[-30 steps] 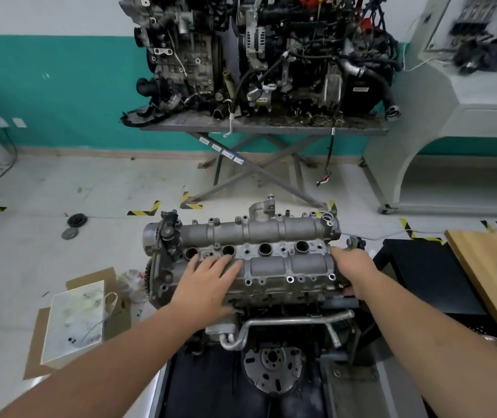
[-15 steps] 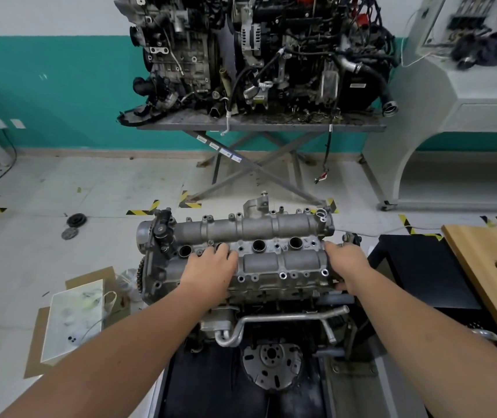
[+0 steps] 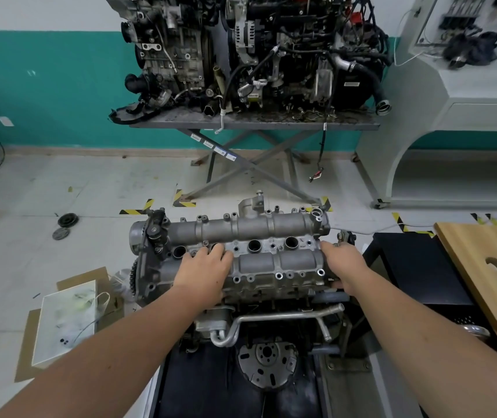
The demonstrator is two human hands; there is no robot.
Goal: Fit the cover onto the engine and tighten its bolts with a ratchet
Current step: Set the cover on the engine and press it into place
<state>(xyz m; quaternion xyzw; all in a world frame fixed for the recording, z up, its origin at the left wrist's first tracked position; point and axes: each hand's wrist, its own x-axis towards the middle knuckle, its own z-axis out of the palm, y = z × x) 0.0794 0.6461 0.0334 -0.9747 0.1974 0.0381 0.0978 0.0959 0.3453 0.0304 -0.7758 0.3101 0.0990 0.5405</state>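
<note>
**Both hands on the cast cover atop the engine**

Head view: The cover (image 3: 250, 245), a grey cast-metal piece with two rounded ridges, round plug wells and a row of small bolt holes along its near edge, sits on top of the engine (image 3: 259, 300) at the centre of the frame. The left hand (image 3: 203, 271) lies flat on it toward 9 o'clock, fingers spread and fairly straight, pressing down near the wells. The right hand (image 3: 342, 262) wraps the cover's end toward 3 o'clock, fingers curled over the edge. A bent metal pipe (image 3: 274, 322) runs across the engine's near side. At 12 o'clock, a second engine (image 3: 250, 52) stands on a steel surface (image 3: 253, 123) with crossed legs; the small labels on one leg are too small to read. A wooden board (image 3: 488, 276) lies at 3 o'clock, a white tray (image 3: 64, 321) on cardboard at 8 o'clock.
</note>
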